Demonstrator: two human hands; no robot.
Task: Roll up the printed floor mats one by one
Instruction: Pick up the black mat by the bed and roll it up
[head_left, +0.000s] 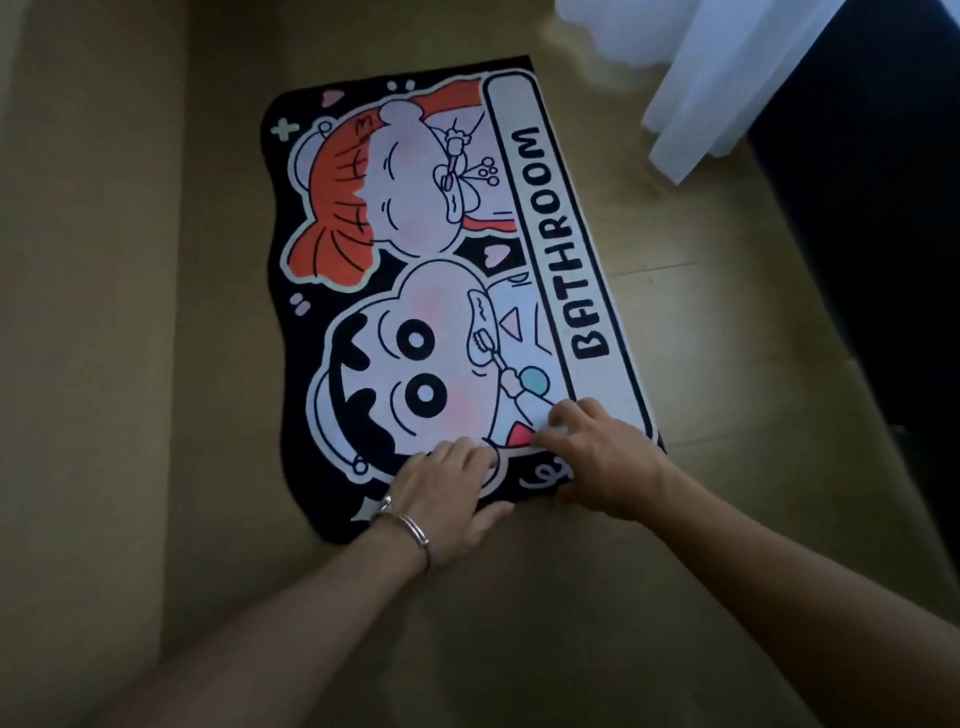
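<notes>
White curtain (727, 78) near the flat mat (415, 260)

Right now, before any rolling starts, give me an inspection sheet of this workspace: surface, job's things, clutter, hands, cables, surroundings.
Surface: tan wooden plank floor, dimly lit.
Job's things: one black wavy-edged printed floor mat with two cartoon figures and the word BATHROOM, lying flat, not yet rolled.
Clutter: nothing seen.
Hands: left hand, with a silver bracelet at the wrist, rests on the mat's near edge, fingers fairly straight. Right hand is on the same edge, fingers curled; whether it pinches the edge cannot be told.
Cables: nothing seen.
Surroundings: white sheer curtain at upper right; dark furniture along the right; beige wall on the left.
</notes>
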